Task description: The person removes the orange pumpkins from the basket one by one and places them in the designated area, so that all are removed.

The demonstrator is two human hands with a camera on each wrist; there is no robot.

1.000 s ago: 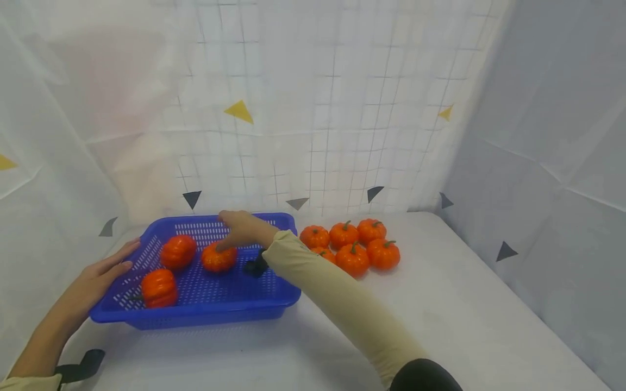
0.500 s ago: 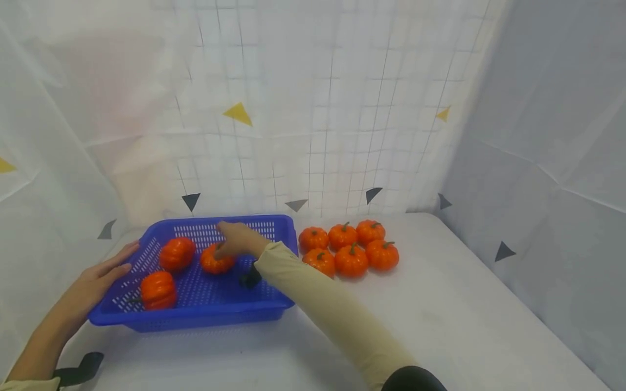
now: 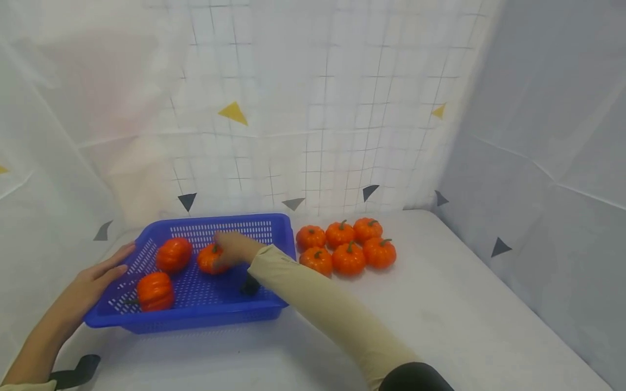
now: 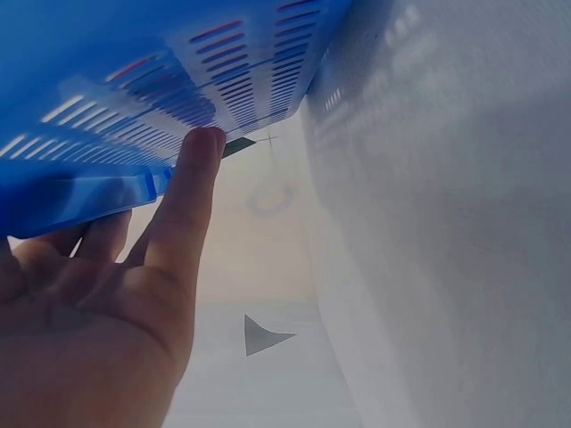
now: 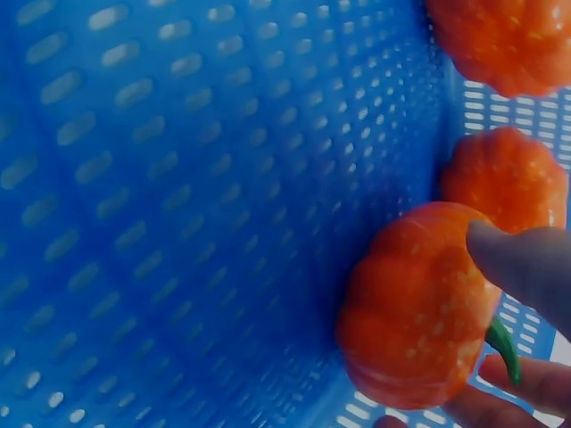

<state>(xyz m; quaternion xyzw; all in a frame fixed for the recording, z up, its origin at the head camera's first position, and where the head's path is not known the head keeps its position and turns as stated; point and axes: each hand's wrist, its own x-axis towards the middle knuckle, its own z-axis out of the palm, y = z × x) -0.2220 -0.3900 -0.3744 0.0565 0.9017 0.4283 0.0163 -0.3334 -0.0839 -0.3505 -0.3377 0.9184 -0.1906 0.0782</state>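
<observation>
A blue plastic basket [image 3: 205,314] with slotted walls stands on the left of the white table. Inside it lie two orange toy pumpkins, one at the back [image 3: 174,255] and one at the front left [image 3: 155,291], stem pointing left. My right hand [image 3: 237,250] reaches into the basket and grips a third pumpkin [image 5: 415,308]. In the right wrist view the thumb presses its upper side, with fingers below near the green stem. My left hand [image 3: 95,279] holds the basket's left rim, its thumb against the outer wall in the left wrist view.
Several more orange pumpkins [image 3: 349,259] sit in two rows right of the basket, beyond my right forearm. White sheets with grid lines and dark and yellow triangles hang behind and at the sides. The table's right edge [image 3: 513,304] runs diagonally.
My right hand has lowered onto the pumpkin in the basket and its fingers have come round it. The left hand stays at the basket's rim. The head view has shifted slightly.
</observation>
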